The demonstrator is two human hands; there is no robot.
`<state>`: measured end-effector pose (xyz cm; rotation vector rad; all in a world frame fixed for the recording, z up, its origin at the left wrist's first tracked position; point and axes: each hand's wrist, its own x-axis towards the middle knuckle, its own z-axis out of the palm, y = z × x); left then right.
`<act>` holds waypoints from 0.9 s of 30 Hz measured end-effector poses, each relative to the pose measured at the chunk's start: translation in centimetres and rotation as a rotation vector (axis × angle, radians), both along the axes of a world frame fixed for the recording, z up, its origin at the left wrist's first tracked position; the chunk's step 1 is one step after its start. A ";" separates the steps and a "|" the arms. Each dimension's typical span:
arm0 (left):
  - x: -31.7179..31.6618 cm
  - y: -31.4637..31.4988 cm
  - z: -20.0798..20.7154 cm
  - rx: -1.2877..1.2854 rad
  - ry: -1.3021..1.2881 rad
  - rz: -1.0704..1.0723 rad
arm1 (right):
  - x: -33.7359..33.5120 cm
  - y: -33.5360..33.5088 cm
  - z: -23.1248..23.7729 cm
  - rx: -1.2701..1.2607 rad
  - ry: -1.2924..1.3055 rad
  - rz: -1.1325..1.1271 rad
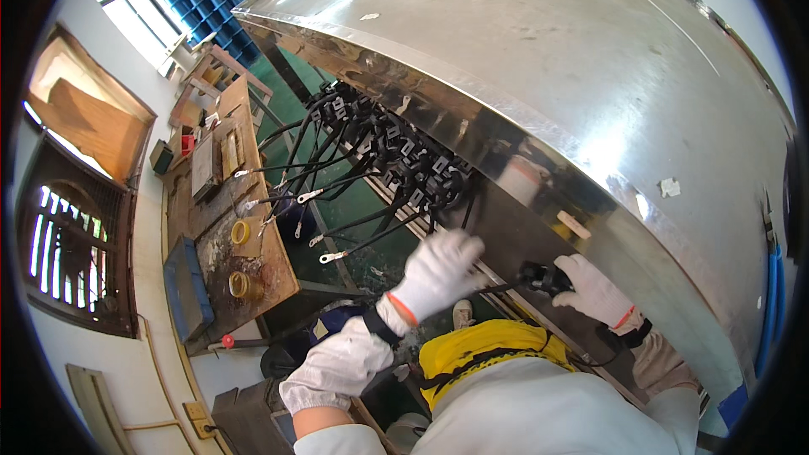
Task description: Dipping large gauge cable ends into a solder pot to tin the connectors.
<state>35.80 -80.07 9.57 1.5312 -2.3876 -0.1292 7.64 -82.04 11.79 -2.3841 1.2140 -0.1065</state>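
My right hand point(592, 293), in a white knit glove, grips a black cable connector point(544, 278) beside the metal table's front edge. A black cable point(499, 288) runs left from the connector toward my left hand point(440, 275). That hand, also gloved in white, is raised in front of my body. Its fingers are smeared by motion, so whether they hold the cable does not show. Beyond it, a dense row of black connectors point(404, 147) hangs along the table's side. Their black cables stick out to the left and end in silvery ring lugs point(333, 258).
A big shiny metal table point(539, 50) rises at right. At left stands a worn wooden workbench point(278, 257) with yellow tape rolls point(241, 232) and a blue tray point(187, 291). Blue drums point(206, 0) are stacked far back. A yellow cloth point(480, 350) covers my waist.
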 end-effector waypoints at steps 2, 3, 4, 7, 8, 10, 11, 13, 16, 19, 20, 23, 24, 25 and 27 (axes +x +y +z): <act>-0.6 3.4 -1.6 0.051 -0.036 -0.071 | -0.3 -1.5 -3.4 0.258 -0.345 -0.120; -0.5 4.9 -2.6 0.040 -0.084 -0.058 | 0.5 -2.2 -3.8 0.260 -0.349 -0.107; 0.2 5.7 -5.3 0.058 -0.103 0.018 | 1.8 -3.1 -3.4 0.155 -0.313 -0.038; 1.5 7.1 -7.2 0.132 -0.153 0.274 | 5.0 -7.3 -5.5 0.056 -0.340 0.119; 1.6 7.2 -6.9 0.071 -0.110 0.366 | 6.5 -8.6 -5.5 0.018 -0.422 0.177; 3.5 7.5 -7.7 0.092 -0.073 0.581 | 10.0 -10.0 -4.5 -0.051 -0.483 0.260; 4.4 7.6 -7.9 0.066 -0.053 0.659 | 11.1 -10.3 -3.7 -0.094 -0.459 0.262; 6.1 7.6 -8.9 0.026 -0.103 0.697 | 11.9 -12.9 -6.8 -0.140 -0.384 0.257; 5.1 8.5 -9.6 -0.102 0.005 0.780 | 13.0 -10.6 -4.7 -0.047 -0.548 0.254; 3.4 10.6 -7.6 -0.185 0.067 0.866 | 12.3 -9.7 -4.7 -0.168 -0.495 0.252; 2.8 11.3 -7.1 -0.278 0.071 0.868 | 11.7 -9.5 -4.6 -0.186 -0.507 0.261; 0.2 13.8 -5.1 -0.417 0.181 0.911 | 10.3 -9.3 -5.0 -0.148 -0.573 0.253; -0.6 14.7 -5.7 -0.396 0.258 0.885 | 9.7 -9.3 -5.1 -0.168 -0.535 0.237; -1.8 15.7 -5.8 -0.437 0.292 0.873 | 9.2 -8.9 -4.5 -0.074 -0.596 0.221; -4.1 18.2 -6.7 -0.357 0.385 0.872 | 8.0 -8.7 -4.8 -0.085 -0.586 0.189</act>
